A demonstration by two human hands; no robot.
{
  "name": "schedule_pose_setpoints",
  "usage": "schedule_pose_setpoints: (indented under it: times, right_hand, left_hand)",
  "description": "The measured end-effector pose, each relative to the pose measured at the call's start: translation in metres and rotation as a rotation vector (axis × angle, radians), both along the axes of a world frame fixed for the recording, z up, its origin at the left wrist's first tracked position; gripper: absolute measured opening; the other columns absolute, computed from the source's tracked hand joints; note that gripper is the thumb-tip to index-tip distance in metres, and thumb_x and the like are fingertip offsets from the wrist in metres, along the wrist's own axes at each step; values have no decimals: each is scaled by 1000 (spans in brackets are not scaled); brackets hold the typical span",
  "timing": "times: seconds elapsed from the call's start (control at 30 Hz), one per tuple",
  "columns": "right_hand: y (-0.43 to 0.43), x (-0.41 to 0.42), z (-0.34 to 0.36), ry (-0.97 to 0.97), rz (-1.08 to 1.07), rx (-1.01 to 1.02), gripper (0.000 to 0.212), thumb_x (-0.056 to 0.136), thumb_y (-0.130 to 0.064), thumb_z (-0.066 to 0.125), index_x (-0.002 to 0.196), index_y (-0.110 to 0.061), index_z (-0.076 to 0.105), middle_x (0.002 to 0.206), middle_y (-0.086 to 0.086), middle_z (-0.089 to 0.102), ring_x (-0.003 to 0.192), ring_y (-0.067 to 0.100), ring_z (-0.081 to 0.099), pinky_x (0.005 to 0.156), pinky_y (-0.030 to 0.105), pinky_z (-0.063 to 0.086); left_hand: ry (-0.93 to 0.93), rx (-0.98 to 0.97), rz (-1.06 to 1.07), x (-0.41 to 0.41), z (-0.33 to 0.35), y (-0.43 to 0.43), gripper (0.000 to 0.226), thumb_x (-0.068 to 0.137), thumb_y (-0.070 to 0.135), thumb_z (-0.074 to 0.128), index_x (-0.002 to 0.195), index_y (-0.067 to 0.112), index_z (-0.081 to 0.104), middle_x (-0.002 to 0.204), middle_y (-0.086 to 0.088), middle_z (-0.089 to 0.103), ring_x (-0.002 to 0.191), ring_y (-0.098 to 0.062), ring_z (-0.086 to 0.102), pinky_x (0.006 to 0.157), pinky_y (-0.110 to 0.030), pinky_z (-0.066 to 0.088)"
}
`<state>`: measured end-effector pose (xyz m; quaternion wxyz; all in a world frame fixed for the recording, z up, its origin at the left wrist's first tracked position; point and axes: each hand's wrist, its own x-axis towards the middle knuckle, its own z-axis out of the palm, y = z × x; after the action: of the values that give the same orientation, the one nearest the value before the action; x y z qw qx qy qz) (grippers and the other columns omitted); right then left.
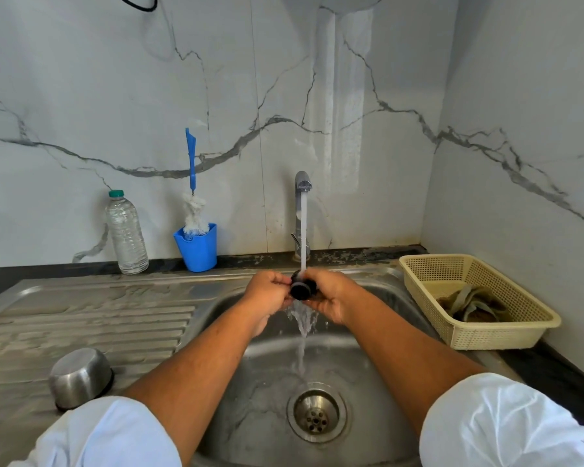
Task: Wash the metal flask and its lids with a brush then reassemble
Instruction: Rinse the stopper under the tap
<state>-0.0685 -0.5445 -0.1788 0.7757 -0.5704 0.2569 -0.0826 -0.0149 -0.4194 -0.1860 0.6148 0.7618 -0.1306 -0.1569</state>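
Over the steel sink [378,298], my left hand [267,294] and my right hand [331,294] together hold a small black flask lid [300,288] under the running water from the tap [302,210]. Fingers of both hands curl round the lid's sides. A steel cup-shaped lid [80,377] stands upside down on the draining board [91,318] at the left. The bottle brush [193,197], blue-handled with white bristles, stands in a blue cup [198,249] against the wall. The flask body is not in view.
A clear plastic bottle [126,234] with a green cap stands left of the blue cup. A cream plastic basket [479,335] holding a cloth [472,305] sits on the counter at the right. The sink's drain [316,414] lies below the hands.
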Motion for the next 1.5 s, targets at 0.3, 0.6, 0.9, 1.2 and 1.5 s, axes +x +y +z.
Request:
schedule_pose_setpoints:
  times: [0.3, 0.6, 0.9, 1.2, 1.5]
  right_hand:
    - [-1, -12, -3, -48, 27, -326, 51, 79, 6, 80, 123, -10, 60, 113, 11, 68, 101, 26, 68, 87, 36, 59]
    - [-7, -14, -9, -27, -17, -599, 65, 72, 15, 80, 125, -17, 61, 127, 5, 62, 116, 24, 59, 83, 30, 57]
    - [-9, -14, -15, -15, 32, -183, 35, 84, -1, 78, 115, 2, 62, 105, 21, 73, 95, 28, 74, 82, 33, 63]
    - [-6, -11, -11, 150, -57, -329, 35, 89, -41, 76, 102, -9, 72, 76, 6, 66, 58, 11, 50, 50, 23, 41]
    - [2, 2, -9, 99, 3, -416, 51, 80, -15, 87, 124, -10, 61, 108, 15, 72, 90, 26, 73, 74, 36, 64]
  left_hand:
    - [71, 24, -61, -4, -1, 3, 16, 101, 0, 54, 103, 10, 66, 108, -19, 74, 112, -37, 70, 98, -46, 59]
    - [30, 6, -69, -8, -2, 1, 31, 99, -8, 49, 109, 11, 71, 102, -10, 76, 91, -23, 71, 82, -35, 58]
    - [-55, 21, -99, -13, 1, 0, 37, 99, -10, 51, 109, 20, 71, 103, 1, 74, 97, -14, 70, 79, -26, 59]
    - [0, 41, -87, -9, -6, 2, 19, 97, 1, 66, 114, 10, 65, 108, -14, 73, 90, -20, 73, 77, -29, 61]
    - [165, 19, -180, -7, -14, 5, 26, 99, -9, 54, 122, -1, 61, 108, -19, 76, 102, -27, 76, 89, -39, 63]
